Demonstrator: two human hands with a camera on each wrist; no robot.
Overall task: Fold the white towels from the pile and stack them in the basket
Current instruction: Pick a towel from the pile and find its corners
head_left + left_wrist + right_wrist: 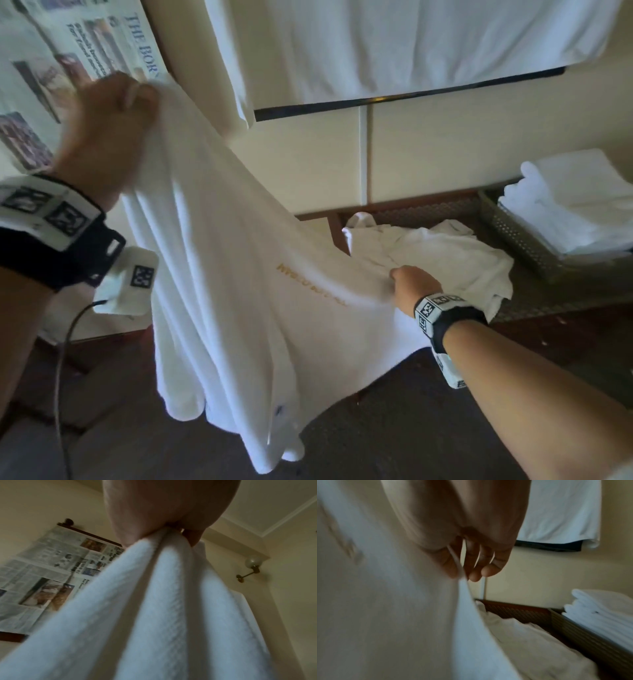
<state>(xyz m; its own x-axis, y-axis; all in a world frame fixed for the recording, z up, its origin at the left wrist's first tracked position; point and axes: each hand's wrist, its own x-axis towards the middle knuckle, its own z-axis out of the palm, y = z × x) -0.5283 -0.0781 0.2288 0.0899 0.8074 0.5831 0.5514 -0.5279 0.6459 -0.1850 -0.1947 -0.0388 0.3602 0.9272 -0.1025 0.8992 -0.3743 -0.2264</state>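
Note:
A large white towel with gold lettering hangs spread in the air between my hands. My left hand is raised high at the upper left and grips one bunched corner; the left wrist view shows the towel falling in folds from my left hand. My right hand is lower at centre right and pinches the towel's other edge between thumb and fingers. Behind it lies the crumpled pile of white towels. At the right, a woven basket holds folded white towels.
The pile and basket sit on a dark woven bench against a cream wall. A white cloth hangs on a rail above. A newspaper hangs on a wall holder at upper left. Dark floor lies below.

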